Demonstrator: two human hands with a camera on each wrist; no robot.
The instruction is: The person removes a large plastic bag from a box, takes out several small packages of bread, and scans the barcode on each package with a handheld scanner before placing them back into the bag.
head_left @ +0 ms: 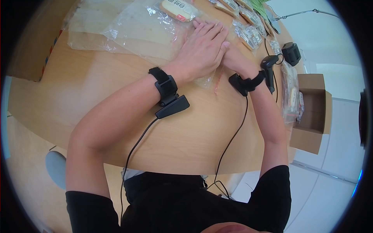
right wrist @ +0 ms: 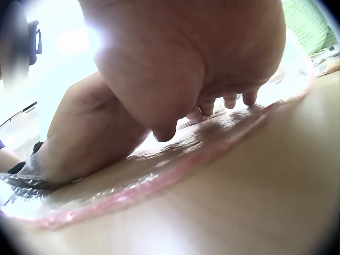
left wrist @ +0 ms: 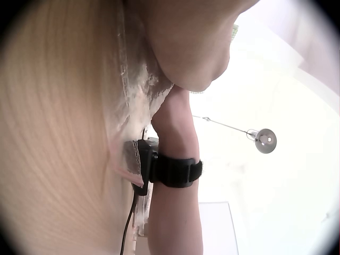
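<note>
In the head view we lay our left hand, fingers straight and released, across our right hand on a clear plastic bag. Our right fingers, mostly covered, extend underneath, their tips showing past the left. A labelled bread packet lies just beyond our hands on the table.

In the left wrist view the bag runs beneath our hands; we cannot tell the finger pose there.

In the right wrist view fingertips point down at the pink-edged plastic, clenching nothing.
</note>
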